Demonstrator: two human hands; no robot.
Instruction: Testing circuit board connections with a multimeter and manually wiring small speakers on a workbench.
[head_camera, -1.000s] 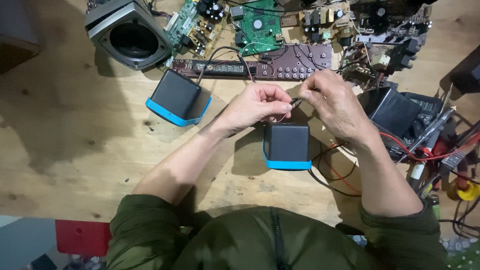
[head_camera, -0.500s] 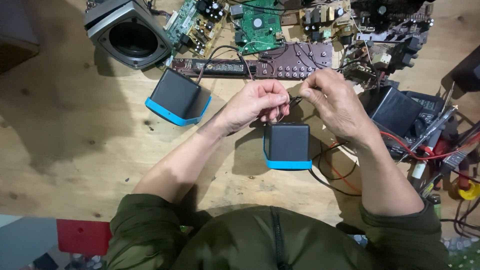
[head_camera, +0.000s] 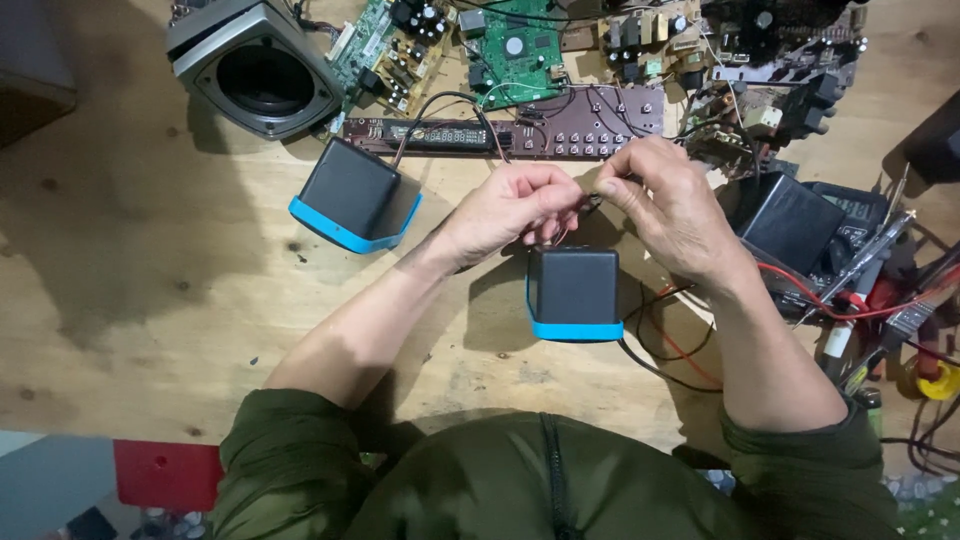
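1. The left hand (head_camera: 515, 205) is curled almost shut, with its fingertips pinching a thin wire (head_camera: 590, 200).
2. The right hand (head_camera: 672, 205) pinches the other end of that wire, so the 2 hands nearly touch.
3. The wire sits in the air just above a small black box with a blue edge (head_camera: 573, 295).
4. A second black box with a blue edge (head_camera: 350, 195) lies to the left on the wooden table (head_camera: 130, 290).
5. Green circuit boards (head_camera: 515, 45) and a grey speaker (head_camera: 262, 68) lie at the far side.
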